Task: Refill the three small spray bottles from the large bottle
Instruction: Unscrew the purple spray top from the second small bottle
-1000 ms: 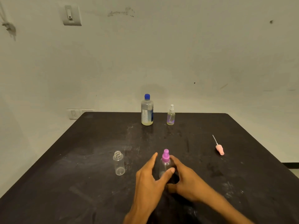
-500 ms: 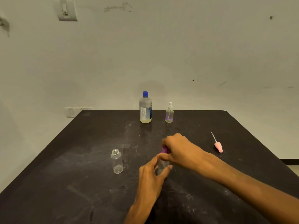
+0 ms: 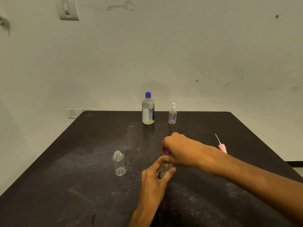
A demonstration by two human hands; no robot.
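Small bottle: clear, upright, long axis vertical, purple top pointing up; stands on the dark surface near its middle, between the two hands. Left hand: comes from below, thumb and fingers curled round the bottle's body, gripping it. Right hand: reaches in from the right, lies over the bottle from above, fingers curled down round the purple top, which shows only partly under them. Open bottle: clear, no top, upright, threaded neck pointing up; left of the hands, apart from them. Large bottle: upright, blue cap up, pale yellowish liquid low in it; at the far edge of the surface, well apart from the hands. Spray bottle: white top, upright, just right of the large bottle. Pink top: lies flat on the surface right of the hands, thin tube pointing away towards the far left, partly behind the right forearm.
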